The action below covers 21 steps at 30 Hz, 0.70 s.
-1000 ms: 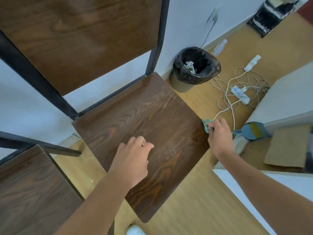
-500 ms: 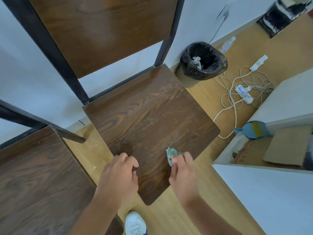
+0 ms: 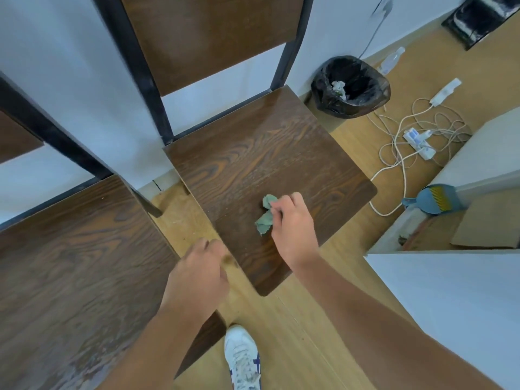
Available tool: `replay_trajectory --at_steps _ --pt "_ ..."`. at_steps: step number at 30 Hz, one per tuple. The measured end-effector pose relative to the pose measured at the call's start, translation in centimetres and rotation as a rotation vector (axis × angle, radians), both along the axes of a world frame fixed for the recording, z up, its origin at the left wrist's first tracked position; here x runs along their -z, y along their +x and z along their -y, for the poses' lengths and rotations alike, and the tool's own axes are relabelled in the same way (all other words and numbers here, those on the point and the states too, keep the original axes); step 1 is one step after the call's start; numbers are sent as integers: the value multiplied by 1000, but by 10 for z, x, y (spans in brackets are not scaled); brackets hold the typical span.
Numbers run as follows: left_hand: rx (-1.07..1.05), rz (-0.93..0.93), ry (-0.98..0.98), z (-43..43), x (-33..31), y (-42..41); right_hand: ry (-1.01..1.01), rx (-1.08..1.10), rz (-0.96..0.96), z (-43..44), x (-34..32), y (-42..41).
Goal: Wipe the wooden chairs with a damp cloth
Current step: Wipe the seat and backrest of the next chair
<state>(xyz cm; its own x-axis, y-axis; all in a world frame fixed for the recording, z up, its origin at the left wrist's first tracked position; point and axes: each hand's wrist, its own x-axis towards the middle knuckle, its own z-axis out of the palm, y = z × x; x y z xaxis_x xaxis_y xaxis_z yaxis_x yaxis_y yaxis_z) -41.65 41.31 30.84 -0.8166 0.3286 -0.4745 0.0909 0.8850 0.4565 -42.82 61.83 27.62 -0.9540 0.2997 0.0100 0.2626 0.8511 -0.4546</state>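
Note:
A dark wooden chair (image 3: 253, 153) with a black metal frame stands against the white wall, its seat turned corner-on toward me. My right hand (image 3: 292, 223) presses a small crumpled green cloth (image 3: 266, 215) onto the front part of the seat, fingers curled over it. My left hand (image 3: 199, 274) hovers at the seat's near-left corner with fingers loosely curled and nothing in it. A second wooden chair (image 3: 76, 266) of the same kind fills the lower left.
A bin (image 3: 350, 85) with a black liner stands right of the chair. White cables and a power strip (image 3: 419, 143) lie tangled on the wood floor. A blue dustpan (image 3: 434, 199) leans by a white cabinet (image 3: 450, 302). My white shoe (image 3: 242, 358) is below the seat.
My right hand has carried the cloth from the seat's right edge to the near corner and then up toward the middle. My left hand drew back off the seat to its near-left corner.

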Motion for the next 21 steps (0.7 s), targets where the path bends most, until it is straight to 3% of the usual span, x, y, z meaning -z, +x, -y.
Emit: replay_trajectory --at_steps 2,7,11,15,17,21 --pt "-25 20 -9 2 -1 2 14 -35 8 16 6 3" --pt "-37 -6 -55 9 -10 10 -90 -363 67 68 5 61" --pt "-30 -12 -88 13 -21 15 -177 -563 86 59 -17 64" --pt "-49 -35 -87 20 -26 18 -75 -223 -57 40 -24 2" --pt "-67 -30 -92 25 -27 19 -36 -67 -39 38 -17 -37" --pt "-99 -5 -87 37 -33 23 -8 3 19 67 0 -56"
